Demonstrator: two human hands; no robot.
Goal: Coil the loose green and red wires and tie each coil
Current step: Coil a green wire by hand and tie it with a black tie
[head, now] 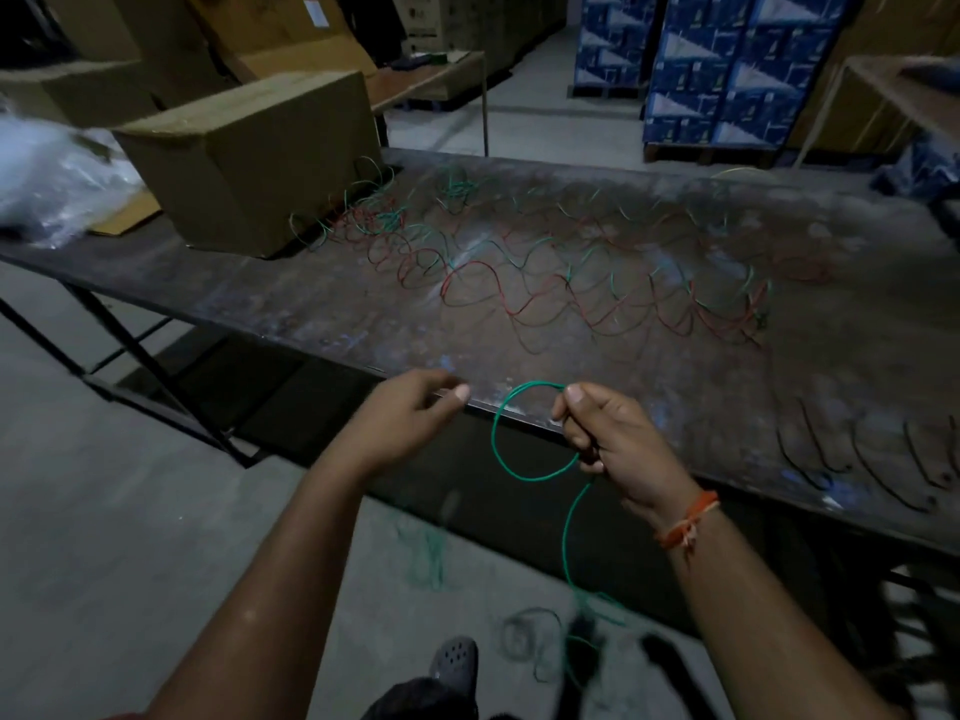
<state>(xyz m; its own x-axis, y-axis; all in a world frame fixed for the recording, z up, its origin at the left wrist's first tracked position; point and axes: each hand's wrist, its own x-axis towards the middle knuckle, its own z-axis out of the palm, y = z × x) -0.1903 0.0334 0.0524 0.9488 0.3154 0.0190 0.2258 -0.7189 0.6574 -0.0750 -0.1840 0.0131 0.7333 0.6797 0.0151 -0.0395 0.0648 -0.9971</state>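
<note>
**Inspector:** Position of the hands to be stated.

**Assistant:** Both are held at the near edge of the table (322, 324). A green wire (496, 439) is pinched in the right hand (615, 439) between thumb and curled fingers, and one round loop is seen hanging to that hand's left. From the loop the wire is trailed down toward the floor (104, 511), where it is blurred. The left hand (410, 413) is held just left of the loop, thumb and fingers drawn together; whether the wire is pinched there cannot be told.

**Inspector:** And the remaining wire?

**Assistant:** Loose green and red wires (545, 283) are spread in overlapping waves across the middle of the table, well apart from the hands. One end of the tangle is found against a cardboard box (249, 163) at the far left.

**Inspector:** Anything further noted?

**Assistant:** An orange thread band (688, 519) is worn on the right wrist. Clear plastic wrap (52, 174) is seen left of the box, and stacked blue cartons (727, 65) beyond the table.
</note>
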